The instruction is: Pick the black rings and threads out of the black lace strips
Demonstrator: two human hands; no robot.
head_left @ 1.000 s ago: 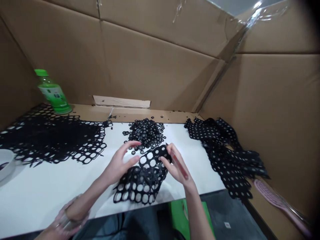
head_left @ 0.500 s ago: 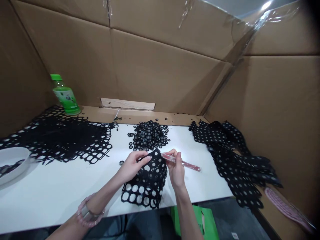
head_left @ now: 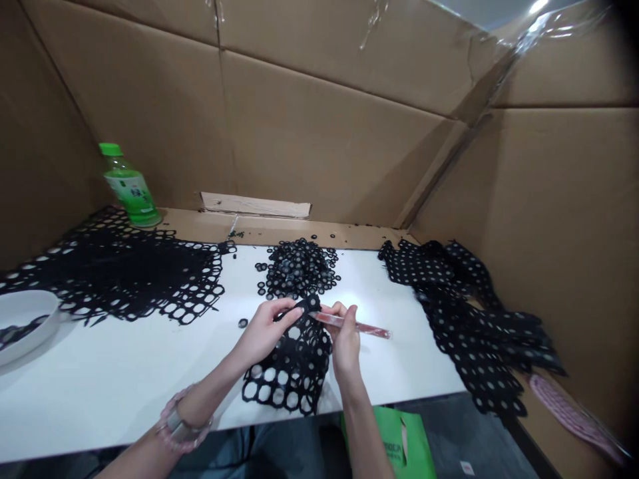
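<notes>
My left hand (head_left: 264,330) pinches the top corner of a black perforated mesh piece (head_left: 292,372), which lies on the white table with its holes showing. My right hand (head_left: 344,336) grips a slim translucent red rod-shaped tool (head_left: 359,325) between fingers and thumb. Its tip points left, into the mesh at the left hand's fingertips. I cannot tell what kind of tool it is. A heap of small black rings (head_left: 298,269) lies just beyond the hands, and one loose ring (head_left: 243,323) sits left of them.
A large black mesh sheet (head_left: 134,279) lies at left, and another heap (head_left: 464,313) at right. Behind them stand a green-capped bottle (head_left: 130,186) and cardboard walls (head_left: 329,126). A white bowl (head_left: 22,326), pink comb-like object (head_left: 574,416) and green bag (head_left: 404,446) are nearby.
The red tool has swung out from along my right palm to point left at the mesh. My left hand now pinches the mesh's top, and the mesh has narrowed. The view has shifted slightly.
</notes>
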